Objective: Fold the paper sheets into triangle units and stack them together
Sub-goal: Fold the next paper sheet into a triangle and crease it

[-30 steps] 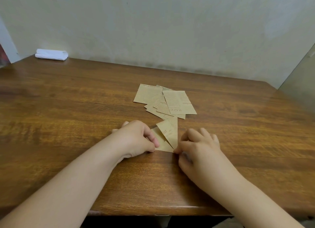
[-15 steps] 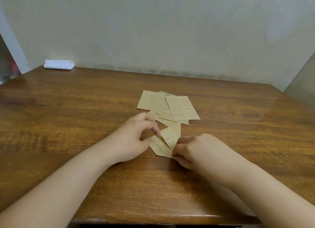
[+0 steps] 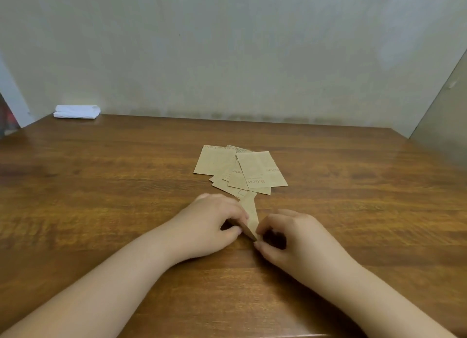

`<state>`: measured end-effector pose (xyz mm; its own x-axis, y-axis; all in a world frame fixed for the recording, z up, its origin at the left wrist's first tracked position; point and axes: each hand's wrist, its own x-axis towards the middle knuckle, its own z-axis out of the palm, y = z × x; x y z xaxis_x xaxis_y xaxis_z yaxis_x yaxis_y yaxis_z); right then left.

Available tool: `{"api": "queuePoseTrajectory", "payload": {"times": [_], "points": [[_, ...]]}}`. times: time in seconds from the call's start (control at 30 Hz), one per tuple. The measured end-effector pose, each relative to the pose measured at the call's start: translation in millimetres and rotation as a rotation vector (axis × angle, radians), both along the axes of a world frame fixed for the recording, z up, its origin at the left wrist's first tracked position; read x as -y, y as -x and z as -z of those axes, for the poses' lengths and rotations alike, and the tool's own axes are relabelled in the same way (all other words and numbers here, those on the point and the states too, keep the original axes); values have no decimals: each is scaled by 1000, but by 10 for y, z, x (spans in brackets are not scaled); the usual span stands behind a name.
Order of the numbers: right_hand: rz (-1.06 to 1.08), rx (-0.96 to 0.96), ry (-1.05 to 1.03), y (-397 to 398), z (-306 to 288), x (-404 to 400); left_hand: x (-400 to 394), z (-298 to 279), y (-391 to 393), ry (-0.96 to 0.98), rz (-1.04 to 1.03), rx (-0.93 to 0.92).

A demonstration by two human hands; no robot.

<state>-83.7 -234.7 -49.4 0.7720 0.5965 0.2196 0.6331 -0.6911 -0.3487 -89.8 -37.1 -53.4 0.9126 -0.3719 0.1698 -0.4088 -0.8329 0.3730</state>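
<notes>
Head view. A polished wooden counter (image 3: 101, 211), brown with a streaked grain and a glossy sheen, stands against a matte, pale plaster wall (image 3: 227, 47). Near its centre lies a loose pile of flat paper sheets (image 3: 242, 171): thin tan kraft-like rectangles with faint printed lettering, overlapping at varied angles. Just in front of the pile, its upper tip touching or nearly touching the lowest sheet, is the folded paper piece (image 3: 250, 211), a narrow, sharply creased triangular form of the same tan stock, tapering toward the near end. The left hand (image 3: 214, 224) has its fingers curled, thumb and fingertips pinching the left edge of the piece. The right hand (image 3: 290, 239) is likewise curled, its thumb and forefinger nipping the lower point; motion blur makes the exact contact of the remaining fingers uncertain. Both forearms rest low over the counter's near edge. At the far left corner sits a folded white cloth (image 3: 75, 111), soft and rounded at its ends.
</notes>
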Motion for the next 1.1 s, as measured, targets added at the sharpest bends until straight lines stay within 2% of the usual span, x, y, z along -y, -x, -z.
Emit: {"api": "queuePoseTrajectory", "payload": {"times": [0.13,0.23,0.3,0.37,0.4,0.47,0.53,0.67,0.77,0.97,1.1], "points": [[183,-191,-219,-6,46,4,80,18,27,141,-132,-12],[290,-398,-510,-98,-32,27,50,-59,0,461,-421,-38],[312,-397,-670,-201,-119,28,2,-175,-24,749,-556,-218],[282,-370,-764,-286,-224,-5,-16,-263,-56,1052,-440,-455],[257,-364,-794,-327,-263,-26,-1,-282,-70,1146,-350,-475],[217,-381,-837,-386,-313,-79,43,-277,-111,1254,-241,-349],[193,-423,-865,-424,-300,-134,62,-237,-133,1385,-220,-223],[159,-517,-944,-422,-169,-216,-11,-138,-142,1701,-157,-316],[100,-571,-1008,-402,-102,-238,-16,-120,-150,1710,-173,-379],[87,-585,-1082,-401,-29,-250,51,-87,-157,1657,-276,-335],[116,-591,-938,-372,-25,-270,86,-56,-128,1559,-327,-238]]}}
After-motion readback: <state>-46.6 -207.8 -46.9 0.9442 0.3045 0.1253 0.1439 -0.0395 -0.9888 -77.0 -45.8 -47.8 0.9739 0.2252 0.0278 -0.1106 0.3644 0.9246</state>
